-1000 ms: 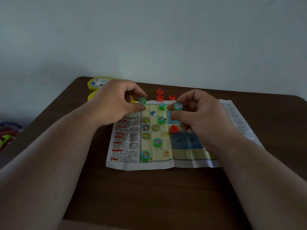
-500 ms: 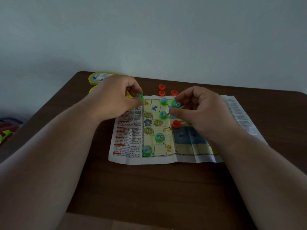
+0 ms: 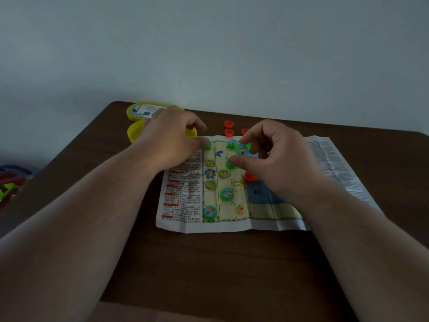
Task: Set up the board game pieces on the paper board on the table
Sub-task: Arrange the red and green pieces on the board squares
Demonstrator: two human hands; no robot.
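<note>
Overhead, from the head camera, the paper board lies flat on the dark brown surface, its yellow grid toward the left and blocks of small print on both sides. The left hand reaches over the far-left corner of the grid, thumb and forefinger closed on a green piece that sits at that corner; whether the piece touches the paper cannot be told. The right hand hovers over the far middle of the board, fingers curled, pinching a second green piece held tilted above the grid. 4 more green pieces rest on grid squares: 1 at the far edge, 1 by the right thumb, 1 lower down and 1 at the near-left corner. An orange piece lies on the board just under the right hand. Other orange pieces sit on the surface beyond the board. A yellow case lies open behind the left hand.
</note>
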